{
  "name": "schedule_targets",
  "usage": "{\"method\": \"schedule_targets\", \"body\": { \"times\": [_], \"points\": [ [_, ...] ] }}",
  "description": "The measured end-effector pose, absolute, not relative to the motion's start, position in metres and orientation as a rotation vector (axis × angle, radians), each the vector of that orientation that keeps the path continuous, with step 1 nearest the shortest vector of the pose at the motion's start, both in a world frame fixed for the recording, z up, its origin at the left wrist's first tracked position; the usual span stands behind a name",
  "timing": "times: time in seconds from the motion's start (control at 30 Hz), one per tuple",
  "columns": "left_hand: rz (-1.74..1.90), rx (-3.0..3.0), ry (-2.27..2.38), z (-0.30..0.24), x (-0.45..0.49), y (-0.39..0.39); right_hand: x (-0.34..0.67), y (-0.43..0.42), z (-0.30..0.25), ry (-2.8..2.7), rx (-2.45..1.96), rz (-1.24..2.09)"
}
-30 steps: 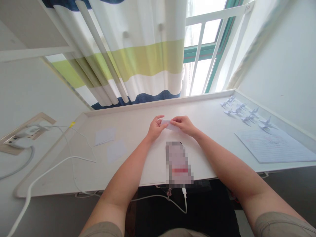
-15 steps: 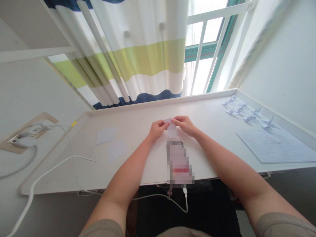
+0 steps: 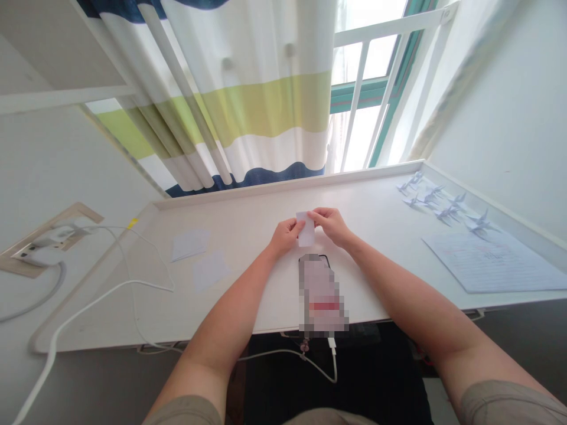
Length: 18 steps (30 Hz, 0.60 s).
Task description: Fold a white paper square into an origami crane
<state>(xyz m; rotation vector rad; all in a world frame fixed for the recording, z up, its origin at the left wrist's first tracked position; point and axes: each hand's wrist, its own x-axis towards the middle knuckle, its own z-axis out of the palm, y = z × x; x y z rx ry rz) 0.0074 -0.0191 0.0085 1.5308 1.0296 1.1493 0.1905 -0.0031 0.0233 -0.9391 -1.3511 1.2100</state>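
Note:
Both hands meet over the middle of a white desk [image 3: 248,283]. Between them stands a small folded white paper [image 3: 305,229], upright and narrow. My left hand [image 3: 286,234] pinches its left edge. My right hand [image 3: 330,225] pinches its upper right edge. Just below the hands lies a phone [image 3: 322,293] flat on the desk, plugged into a white cable [image 3: 310,361] at the desk's front edge.
Two loose white paper squares [image 3: 189,244] lie on the desk's left part. Several folded paper cranes [image 3: 443,203] sit at the far right, beside a printed sheet [image 3: 491,262]. White cables [image 3: 110,289] run from a wall socket [image 3: 39,245] on the left. Behind hang a striped curtain and window.
The paper, held flat and lengthwise a second ago, has been turned upright between the fingers. Both hands stay at the same spot, the left fingers closing onto the paper's edge.

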Motion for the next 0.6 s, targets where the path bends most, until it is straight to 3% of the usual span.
{"method": "schedule_targets", "body": {
  "times": [0.6],
  "points": [
    [1.183, 1.455, 1.030, 0.0060, 0.0057, -0.0167, 0.1927, -0.0064, 0.0202, -1.596, -0.987, 1.133]
  ]
}}
